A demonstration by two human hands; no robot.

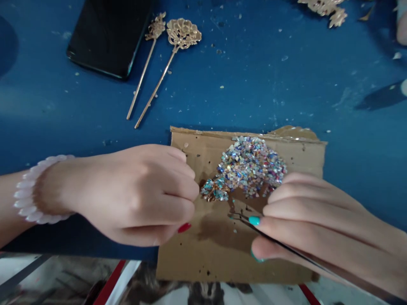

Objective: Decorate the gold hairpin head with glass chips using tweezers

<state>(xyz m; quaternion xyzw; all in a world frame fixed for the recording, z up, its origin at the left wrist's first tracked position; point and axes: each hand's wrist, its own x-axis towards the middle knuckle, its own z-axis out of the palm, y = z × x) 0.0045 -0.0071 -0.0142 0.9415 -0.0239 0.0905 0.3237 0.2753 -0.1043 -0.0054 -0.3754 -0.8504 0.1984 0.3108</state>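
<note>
My left hand (pixel 143 195) is closed in a fist, and a gold-coloured hairpin head (pixel 215 189) covered with blue-green chips sticks out beyond its knuckles. Any stem of that hairpin is hidden inside the fist. In my right hand (pixel 311 216) a pair of thin metal tweezers (pixel 286 245) is pinched between thumb and fingers. Its tips point left, low over the cardboard (pixel 222 258), just below the hairpin head. A heap of small, multicoloured shiny chips (pixel 251 165) lies on the cardboard between my hands, right beside the hairpin head.
Two gold hairpins (pixel 159 87) with openwork heads lie farther back on the blue table (pixel 254 93). A black phone (pixel 108 38) is left of them. Another gold ornament (pixel 327 8) shows at the top right edge, near part of another person's hand (pixel 402 29). Stray chips dot the tabletop.
</note>
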